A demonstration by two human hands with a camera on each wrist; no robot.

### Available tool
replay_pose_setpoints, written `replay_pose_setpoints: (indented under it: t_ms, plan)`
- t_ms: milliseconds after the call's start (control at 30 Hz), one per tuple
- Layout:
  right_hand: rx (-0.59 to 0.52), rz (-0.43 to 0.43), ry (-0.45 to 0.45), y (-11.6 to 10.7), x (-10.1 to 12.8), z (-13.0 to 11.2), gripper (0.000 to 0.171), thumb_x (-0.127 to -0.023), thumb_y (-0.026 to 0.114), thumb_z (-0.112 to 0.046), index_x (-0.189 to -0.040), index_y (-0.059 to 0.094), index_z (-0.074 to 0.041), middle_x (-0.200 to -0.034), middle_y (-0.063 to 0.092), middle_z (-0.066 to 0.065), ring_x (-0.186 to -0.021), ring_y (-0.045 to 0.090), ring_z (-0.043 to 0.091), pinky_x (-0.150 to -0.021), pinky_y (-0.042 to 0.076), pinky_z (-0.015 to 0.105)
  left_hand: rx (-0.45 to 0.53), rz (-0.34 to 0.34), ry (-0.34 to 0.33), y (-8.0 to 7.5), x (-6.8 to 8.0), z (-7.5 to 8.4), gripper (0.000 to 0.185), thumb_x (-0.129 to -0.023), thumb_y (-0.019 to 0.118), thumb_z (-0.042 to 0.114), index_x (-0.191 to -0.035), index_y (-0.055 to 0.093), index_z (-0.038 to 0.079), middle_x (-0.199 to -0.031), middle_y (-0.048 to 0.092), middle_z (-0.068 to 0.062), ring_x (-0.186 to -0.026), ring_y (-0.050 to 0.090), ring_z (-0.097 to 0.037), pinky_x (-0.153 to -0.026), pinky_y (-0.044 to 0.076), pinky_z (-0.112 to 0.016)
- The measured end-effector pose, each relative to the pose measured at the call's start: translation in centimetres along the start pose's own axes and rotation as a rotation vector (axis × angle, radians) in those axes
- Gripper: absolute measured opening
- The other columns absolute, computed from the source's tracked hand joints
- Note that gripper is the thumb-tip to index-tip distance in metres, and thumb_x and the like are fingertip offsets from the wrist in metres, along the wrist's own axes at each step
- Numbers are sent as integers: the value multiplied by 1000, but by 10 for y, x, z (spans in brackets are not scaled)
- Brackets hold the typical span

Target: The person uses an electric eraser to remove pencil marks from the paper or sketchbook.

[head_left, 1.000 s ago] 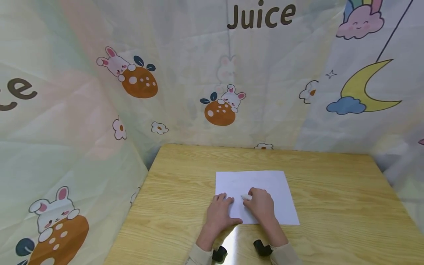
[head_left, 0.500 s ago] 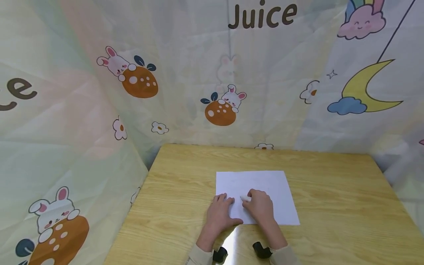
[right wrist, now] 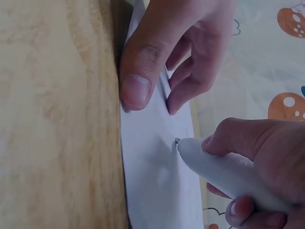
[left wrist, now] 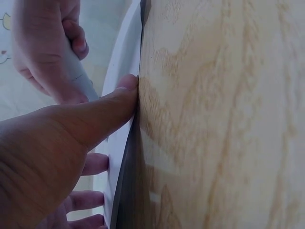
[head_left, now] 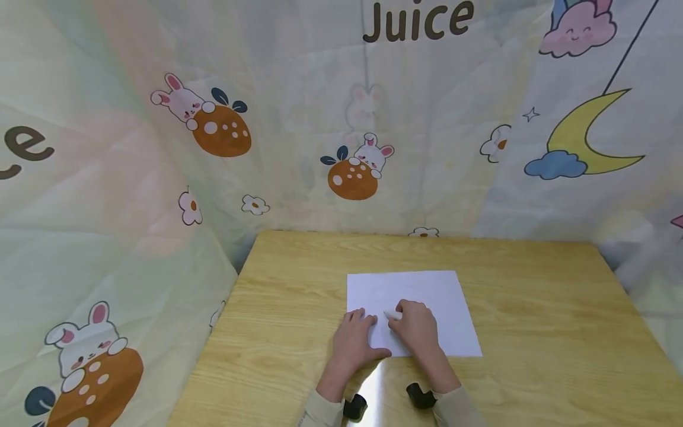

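Note:
A white sheet of paper (head_left: 448, 302) lies on the wooden table, near its front. My right hand (head_left: 418, 327) grips a thick, white, pen-shaped tool (right wrist: 214, 167) with a small dark metal tip. In the right wrist view that tip meets the paper, and faint marks show on the sheet close by. My left hand (head_left: 354, 341) rests on the sheet's left part, fingers spread and thumb (left wrist: 126, 88) along the near edge. In the left wrist view the tool (left wrist: 76, 74) is partly hidden by the right hand's fingers.
The wooden table (head_left: 544, 308) extends on both sides of the paper. Printed cloth (head_left: 427, 118) with rabbits, a moon and flowers hangs behind it and at the left. Black wrist mounts (head_left: 420, 396) sit at the cuffs of both light sleeves.
My right hand has shifted slightly left across the paper with the white tool. My left hand stays in place on the sheet. The head view has tilted a little.

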State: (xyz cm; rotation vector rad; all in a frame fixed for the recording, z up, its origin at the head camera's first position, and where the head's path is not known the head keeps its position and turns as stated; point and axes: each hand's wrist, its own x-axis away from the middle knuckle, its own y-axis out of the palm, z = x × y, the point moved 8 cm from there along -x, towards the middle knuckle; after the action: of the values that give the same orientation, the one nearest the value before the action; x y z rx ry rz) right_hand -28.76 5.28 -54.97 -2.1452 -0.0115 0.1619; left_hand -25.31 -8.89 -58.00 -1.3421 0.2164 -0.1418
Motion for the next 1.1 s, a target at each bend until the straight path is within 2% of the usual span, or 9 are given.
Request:
replay_pose_setpoints:
  t_ms: [133, 267, 433, 633, 767, 967, 1100]
  plan:
    - [-14, 10, 18, -1, 4, 5, 17, -69, 78, -16, -76, 68, -5, -68, 64, 4, -55, 55, 18, -49, 48, 36, -3, -5, 4, 5, -1, 2, 81, -62, 77, 71, -123, 66, 19, -132, 54, -11, -121, 47, -30, -93, 48, -40]
    - [-7, 38, -6, -5, 1, 4, 16, -70, 76, -16, -77, 68, -5, -68, 64, 4, -55, 54, 18, -49, 48, 36, 3, 14, 1, 2, -3, 2, 80, -62, 77, 70, -123, 66, 19, -132, 55, -11, -121, 47, -29, -93, 48, -40]
    - [-34, 22, 7, -8, 4, 7, 15, -69, 77, -16, -76, 68, -6, -67, 63, 3, -54, 55, 17, -48, 48, 35, -2, -4, -1, 2, -2, 2, 80, -62, 77, 70, -123, 66, 19, -132, 55, -11, -121, 48, -29, -93, 48, -40]
    - [-78, 136, -2, -25, 6, 15, 21, -78, 80, -27, -91, 73, -11, -83, 72, 5, -67, 66, 26, -52, 50, 40, -7, -1, 0, 0, -3, 4, 80, -63, 77, 69, -125, 65, 19, -133, 54, -12, -122, 48, -30, -93, 48, -40]
    - [-72, 172, -21, -36, 6, 16, 24, -83, 78, -29, -100, 72, -13, -86, 72, 5, -64, 64, 24, -50, 47, 39, -11, -10, -4, 0, -5, 3, 81, -62, 78, 69, -124, 66, 19, -132, 55, -12, -120, 48, -30, -92, 49, -41]
    - [-96, 169, -55, -44, 4, 13, 26, -90, 70, -24, -109, 67, -7, -93, 70, 10, -75, 65, 25, -58, 51, 45, -13, -14, -4, 1, -4, 2, 81, -63, 77, 70, -125, 66, 19, -133, 54, -12, -121, 48, -30, -93, 49, -40]
    - [-95, 107, -38, -42, 5, 13, 35, -85, 75, -26, -112, 65, -8, -94, 69, 9, -71, 61, 21, -56, 50, 40, 1, -11, -8, 1, -2, 0, 81, -62, 78, 69, -124, 66, 18, -132, 55, -13, -120, 48, -31, -93, 49, -41]
